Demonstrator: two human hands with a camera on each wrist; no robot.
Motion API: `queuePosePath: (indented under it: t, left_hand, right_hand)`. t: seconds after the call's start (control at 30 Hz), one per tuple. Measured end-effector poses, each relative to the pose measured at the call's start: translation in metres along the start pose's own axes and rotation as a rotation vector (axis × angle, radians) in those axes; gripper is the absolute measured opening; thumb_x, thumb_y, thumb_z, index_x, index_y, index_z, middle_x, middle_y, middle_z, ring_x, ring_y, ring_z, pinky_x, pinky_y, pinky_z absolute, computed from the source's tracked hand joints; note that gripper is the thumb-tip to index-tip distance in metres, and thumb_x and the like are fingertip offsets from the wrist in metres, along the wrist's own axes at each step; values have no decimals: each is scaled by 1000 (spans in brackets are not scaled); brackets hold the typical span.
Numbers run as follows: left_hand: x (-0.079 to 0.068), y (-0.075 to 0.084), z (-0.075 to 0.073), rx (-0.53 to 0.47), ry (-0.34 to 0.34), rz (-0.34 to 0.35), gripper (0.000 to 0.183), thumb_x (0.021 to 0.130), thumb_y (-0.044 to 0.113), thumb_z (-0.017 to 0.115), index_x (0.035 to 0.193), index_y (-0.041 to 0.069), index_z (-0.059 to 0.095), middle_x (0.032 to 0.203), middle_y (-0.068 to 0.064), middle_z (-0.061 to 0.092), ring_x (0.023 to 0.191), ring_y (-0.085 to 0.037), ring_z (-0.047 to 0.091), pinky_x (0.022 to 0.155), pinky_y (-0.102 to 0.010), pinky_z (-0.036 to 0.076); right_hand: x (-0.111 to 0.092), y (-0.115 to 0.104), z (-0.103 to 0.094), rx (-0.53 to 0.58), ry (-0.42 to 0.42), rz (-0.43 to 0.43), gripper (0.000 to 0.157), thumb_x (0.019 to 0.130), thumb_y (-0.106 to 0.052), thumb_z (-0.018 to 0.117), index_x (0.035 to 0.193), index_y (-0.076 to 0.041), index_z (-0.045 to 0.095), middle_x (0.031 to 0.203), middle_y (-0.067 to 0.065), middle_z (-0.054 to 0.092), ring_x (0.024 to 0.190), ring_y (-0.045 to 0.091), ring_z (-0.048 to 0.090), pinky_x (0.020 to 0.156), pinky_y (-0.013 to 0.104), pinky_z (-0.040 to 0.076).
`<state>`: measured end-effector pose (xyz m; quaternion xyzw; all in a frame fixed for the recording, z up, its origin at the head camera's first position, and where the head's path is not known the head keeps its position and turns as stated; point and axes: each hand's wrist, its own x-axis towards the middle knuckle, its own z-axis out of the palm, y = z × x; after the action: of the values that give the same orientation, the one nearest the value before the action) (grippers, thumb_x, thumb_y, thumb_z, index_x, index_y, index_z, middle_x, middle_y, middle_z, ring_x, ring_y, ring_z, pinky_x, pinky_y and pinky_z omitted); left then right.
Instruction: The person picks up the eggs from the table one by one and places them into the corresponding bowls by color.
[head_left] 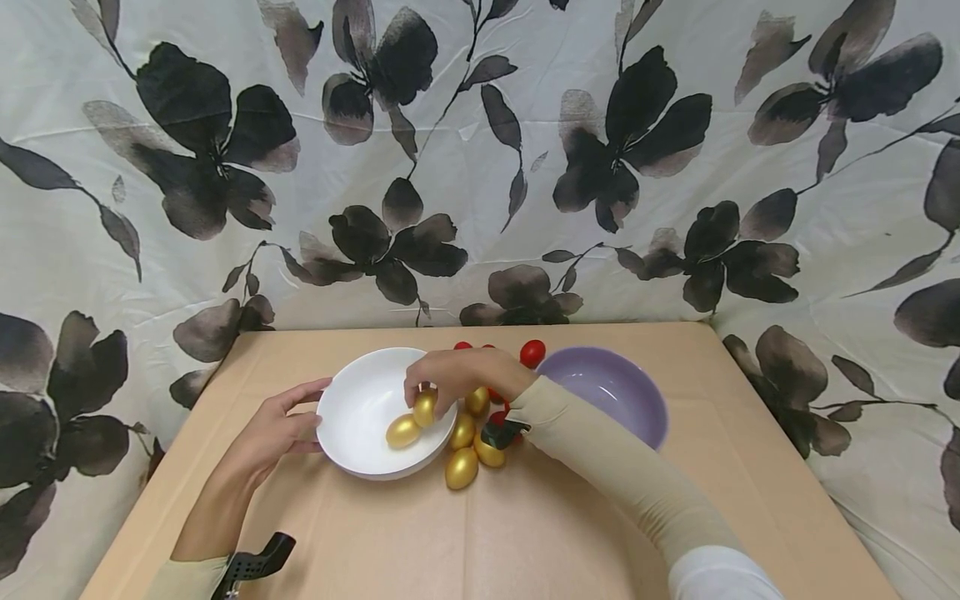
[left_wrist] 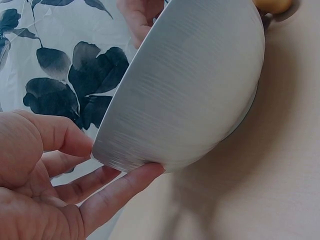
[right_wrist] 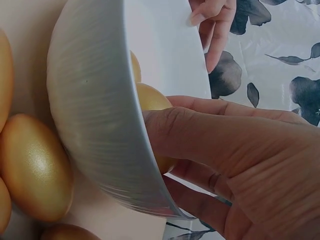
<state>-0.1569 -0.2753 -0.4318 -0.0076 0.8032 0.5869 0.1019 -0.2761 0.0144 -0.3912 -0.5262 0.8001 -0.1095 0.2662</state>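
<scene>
A white bowl (head_left: pixel 352 408) stands on the left half of the table. My left hand (head_left: pixel 273 429) holds it at the left side, with the thumb at the rim and fingers (left_wrist: pixel 127 187) against the outer wall. Inside the bowl, my right hand (head_left: pixel 472 372) grips a golden egg (head_left: pixel 424 408), its thumb on the near side in the right wrist view. Another golden egg (head_left: pixel 402 432) lies on the bowl's bottom beside it. Part of the held egg is hidden by the fingers and the rim.
Several golden eggs (head_left: pixel 461 468) lie right of the white bowl. Several red eggs (head_left: pixel 532 353) are among and behind them, partly covered by my right forearm. A purple bowl (head_left: pixel 600 383) stands further right. A floral cloth (head_left: pixel 510 183) hangs behind the table (head_left: pixel 375 542).
</scene>
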Motion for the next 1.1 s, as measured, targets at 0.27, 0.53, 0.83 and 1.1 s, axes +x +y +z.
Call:
queuePosePath:
  t: [0.27,0.53,0.83,1.1]
  left_hand:
    - [0,1,0,3,-3,4,60,97,1,54,155,2,37,147,-29,39,106,-35,67,76,-45,63]
    - [0,2,1,-1,-2,-4,61,96,-1,53,155,2,37,147,-29,38,105,-33,67,76,-45,63]
    - [0,2,1,-6,-4,-4,61,96,-2,54,155,1,37,146,-29,39,104,-31,68,76,-44,63]
    - [2,2,0,5,2,-14,61,96,-1,54,155,2,37,146,-29,40,104,-31,68,76,-44,63]
  right_hand:
    - [2,3,2,-8,-6,30,35,83,-13,84,115,-19,72,111,-9,65,104,11,56,92,16,48]
    - [3,0,5,5,-34,67,26,86,-10,81,110,-19,73,109,-8,66,105,13,58,90,15,50]
    - [-3,-2,-2,-26,17,60,27,90,-10,77,115,-19,75,117,-5,69,114,15,61,95,19,51]
    - [-18,6,-11,43,101,1,30,90,-8,76,120,-15,73,122,2,69,115,18,64,98,26,54]
